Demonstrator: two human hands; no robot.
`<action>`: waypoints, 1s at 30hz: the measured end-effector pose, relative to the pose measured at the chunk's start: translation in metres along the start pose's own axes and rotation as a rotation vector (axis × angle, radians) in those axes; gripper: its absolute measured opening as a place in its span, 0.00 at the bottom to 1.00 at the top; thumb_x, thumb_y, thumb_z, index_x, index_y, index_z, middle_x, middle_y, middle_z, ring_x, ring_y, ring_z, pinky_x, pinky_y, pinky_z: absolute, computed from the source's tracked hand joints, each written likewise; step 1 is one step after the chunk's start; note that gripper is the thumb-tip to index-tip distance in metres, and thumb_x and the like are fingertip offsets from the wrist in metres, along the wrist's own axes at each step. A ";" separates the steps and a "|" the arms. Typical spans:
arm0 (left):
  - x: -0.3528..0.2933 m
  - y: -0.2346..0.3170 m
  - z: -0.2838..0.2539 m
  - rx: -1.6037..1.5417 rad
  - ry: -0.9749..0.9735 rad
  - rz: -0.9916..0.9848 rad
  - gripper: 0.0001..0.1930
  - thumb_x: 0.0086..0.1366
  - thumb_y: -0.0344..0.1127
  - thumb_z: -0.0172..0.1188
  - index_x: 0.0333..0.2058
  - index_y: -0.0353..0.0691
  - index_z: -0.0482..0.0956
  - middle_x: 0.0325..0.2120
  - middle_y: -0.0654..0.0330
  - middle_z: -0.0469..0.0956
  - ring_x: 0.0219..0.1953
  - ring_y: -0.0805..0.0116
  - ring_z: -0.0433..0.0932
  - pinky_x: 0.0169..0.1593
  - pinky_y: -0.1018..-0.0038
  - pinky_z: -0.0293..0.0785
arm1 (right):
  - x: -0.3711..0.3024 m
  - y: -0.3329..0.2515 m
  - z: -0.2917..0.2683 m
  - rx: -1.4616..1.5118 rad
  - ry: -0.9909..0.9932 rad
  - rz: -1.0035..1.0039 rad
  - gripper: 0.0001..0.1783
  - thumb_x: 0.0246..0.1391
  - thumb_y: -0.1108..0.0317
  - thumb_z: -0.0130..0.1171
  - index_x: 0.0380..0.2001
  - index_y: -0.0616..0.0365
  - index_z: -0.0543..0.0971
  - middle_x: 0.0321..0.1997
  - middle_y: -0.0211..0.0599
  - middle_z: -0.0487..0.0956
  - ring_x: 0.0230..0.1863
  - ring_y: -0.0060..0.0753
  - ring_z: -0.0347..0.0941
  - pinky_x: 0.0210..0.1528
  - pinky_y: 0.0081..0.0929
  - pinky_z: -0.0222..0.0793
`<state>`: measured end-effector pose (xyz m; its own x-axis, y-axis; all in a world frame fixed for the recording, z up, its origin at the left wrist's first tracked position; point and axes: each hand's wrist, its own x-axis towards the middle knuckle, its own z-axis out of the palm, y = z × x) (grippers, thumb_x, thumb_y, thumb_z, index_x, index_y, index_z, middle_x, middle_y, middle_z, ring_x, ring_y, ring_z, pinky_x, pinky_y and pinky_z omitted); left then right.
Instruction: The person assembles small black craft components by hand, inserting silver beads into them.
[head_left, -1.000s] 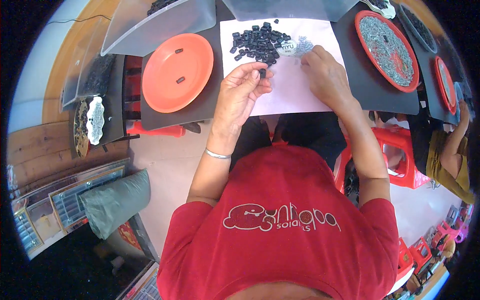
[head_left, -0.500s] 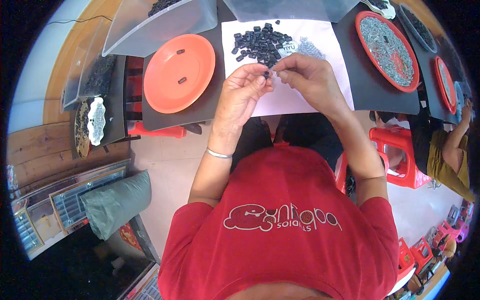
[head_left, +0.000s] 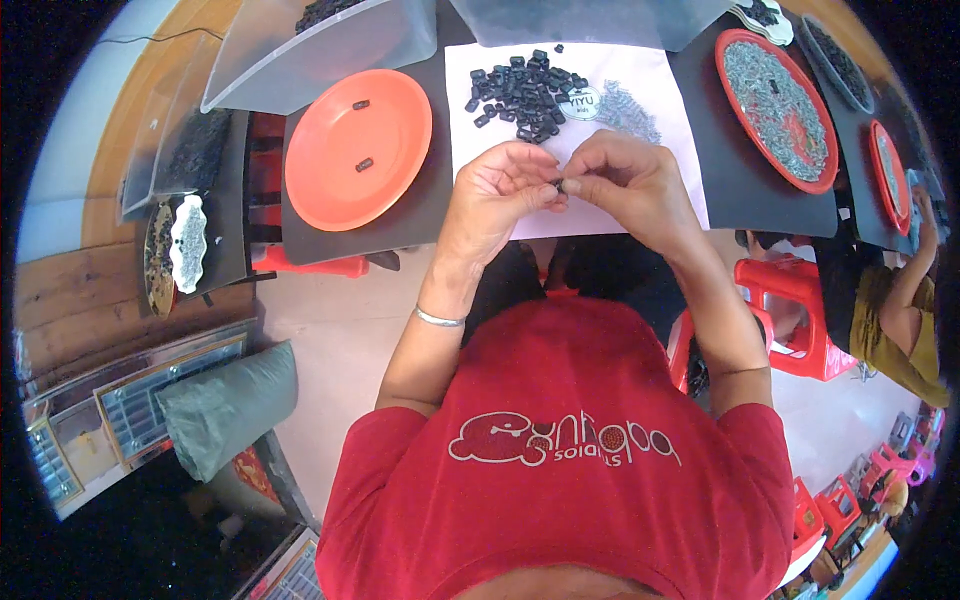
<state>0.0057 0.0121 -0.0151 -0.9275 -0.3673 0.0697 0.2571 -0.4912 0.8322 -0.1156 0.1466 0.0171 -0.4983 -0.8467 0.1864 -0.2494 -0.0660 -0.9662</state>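
Between the fingertips of my two hands is a small black plastic piece (head_left: 560, 186), mostly covered by the fingers. My left hand (head_left: 507, 185) pinches it from one side, and my right hand (head_left: 625, 178) closes on it from the other. Both hands are over the near part of a white sheet (head_left: 675, 130) on the dark table. Just beyond them lies a heap of small black plastic pieces (head_left: 525, 92). Right of that heap is a scatter of small silvery metal parts (head_left: 628, 112).
An orange-red plate (head_left: 330, 130) with two black pieces stands at left. On the right a red tray (head_left: 826, 172) holds many silvery parts. Clear plastic bins (head_left: 390, 50) line the far side. Another person's arm (head_left: 912, 290) shows at far right, beyond a red stool (head_left: 800, 300).
Both hands have drawn nearer to my body, away from the black heap. The fingers have come together around the small piece, which was more visible before.
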 end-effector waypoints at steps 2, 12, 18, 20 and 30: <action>0.000 0.004 0.005 0.010 -0.039 -0.029 0.12 0.52 0.17 0.57 0.37 0.31 0.73 0.32 0.55 0.77 0.32 0.68 0.78 0.37 0.72 0.79 | -0.002 0.001 -0.001 0.103 -0.040 0.010 0.04 0.43 0.76 0.62 0.26 0.63 0.78 0.26 0.33 0.77 0.30 0.19 0.72 0.32 0.18 0.68; -0.007 0.011 -0.001 0.177 -0.062 -0.083 0.11 0.52 0.16 0.58 0.35 0.31 0.74 0.28 0.58 0.77 0.30 0.71 0.78 0.37 0.77 0.77 | 0.014 -0.002 -0.014 -0.419 0.070 -0.117 0.07 0.43 0.74 0.60 0.30 0.61 0.78 0.30 0.36 0.76 0.30 0.31 0.73 0.34 0.29 0.69; -0.009 0.015 0.001 0.274 -0.059 -0.112 0.11 0.52 0.16 0.58 0.35 0.31 0.74 0.27 0.59 0.77 0.29 0.73 0.78 0.36 0.78 0.77 | 0.052 0.014 -0.009 -1.012 0.000 -0.457 0.16 0.42 0.69 0.59 0.38 0.61 0.76 0.44 0.41 0.73 0.41 0.43 0.69 0.43 0.35 0.66; -0.010 0.012 -0.001 0.229 -0.063 -0.110 0.13 0.50 0.15 0.59 0.35 0.32 0.74 0.29 0.58 0.77 0.28 0.70 0.78 0.34 0.77 0.78 | 0.061 0.022 0.002 -1.172 -0.061 -0.560 0.22 0.43 0.64 0.60 0.42 0.63 0.73 0.49 0.43 0.71 0.45 0.45 0.67 0.47 0.35 0.65; -0.010 0.011 0.001 0.203 -0.050 -0.081 0.10 0.52 0.17 0.58 0.35 0.32 0.74 0.27 0.59 0.76 0.29 0.73 0.78 0.35 0.78 0.77 | 0.079 0.036 0.026 -1.158 -0.235 -0.517 0.27 0.49 0.64 0.55 0.53 0.61 0.66 0.61 0.45 0.61 0.57 0.47 0.59 0.59 0.34 0.56</action>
<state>0.0178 0.0108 -0.0060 -0.9564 -0.2913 0.0209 0.1259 -0.3467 0.9295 -0.1427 0.0638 -0.0077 -0.0003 -0.9403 0.3404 -0.9984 -0.0189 -0.0530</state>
